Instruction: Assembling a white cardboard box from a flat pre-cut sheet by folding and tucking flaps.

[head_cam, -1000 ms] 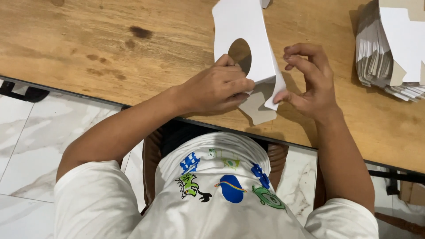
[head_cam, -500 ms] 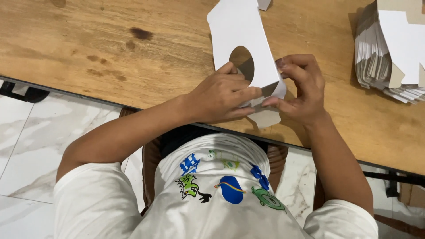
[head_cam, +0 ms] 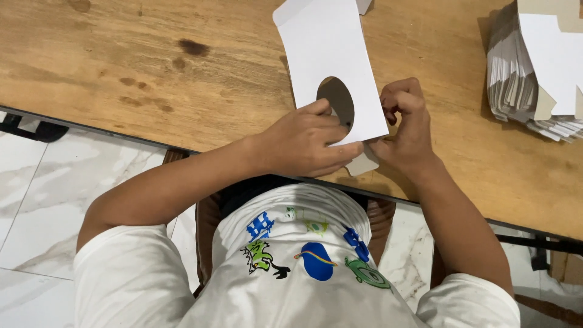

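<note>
The wooden desk (head_cam: 121,73) is filling the far part of the view, and its near edge is running from the left down toward the right. Below it, a white tiled floor (head_cam: 54,200) is showing on the left. The person is sitting close to the desk and is wearing a white shirt (head_cam: 303,267) with small coloured pictures on the chest.

On the far right of the desk, a stack of white card sheets (head_cam: 534,67) is lying well apart from both hands.

Near the middle, a white card sheet (head_cam: 328,54) with an oval hole is resting on the desk and is reaching from the far edge toward the person. The left hand (head_cam: 306,143) is lying over its near left corner, with fingers pressed together on the card, so it is clamped on the sheet. The right hand (head_cam: 407,130) is just beside the sheet's near right edge; its fingers are curled together and touching the card, but I cannot tell if they are really gripping it. A small card flap (head_cam: 364,164) is sticking out between the two hands.
</note>
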